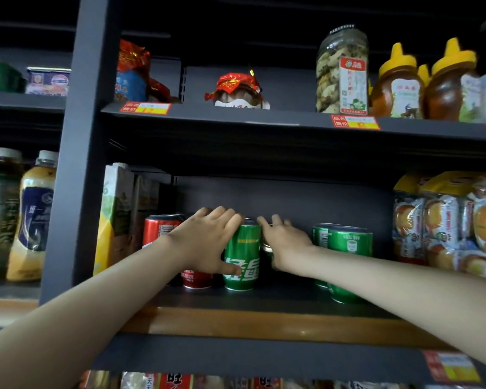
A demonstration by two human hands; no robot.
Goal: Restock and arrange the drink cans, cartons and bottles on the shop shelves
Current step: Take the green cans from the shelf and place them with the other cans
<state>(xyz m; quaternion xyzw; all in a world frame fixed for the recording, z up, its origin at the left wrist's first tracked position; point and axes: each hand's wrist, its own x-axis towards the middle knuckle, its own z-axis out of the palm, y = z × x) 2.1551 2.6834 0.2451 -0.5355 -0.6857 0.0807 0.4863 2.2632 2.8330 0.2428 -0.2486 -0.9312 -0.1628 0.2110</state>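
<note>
While the left grip [205,242] and right grip [288,242] reach into the middle shelf [264,300], a green can [243,256] stands upright between them.
Juice cartons [115,217] stand at the shelf's left end, a red can [160,228] just beside them. The left grip curls over the green can's top, thumb pressed on its front, holding it near the shelf's front edge. The right grip reaches in just beside that can, fingers stretched towards the back; whether it holds anything cannot be told. Two more green cans [348,248] stand to its right, then wrapped snack packs [443,226].
</note>
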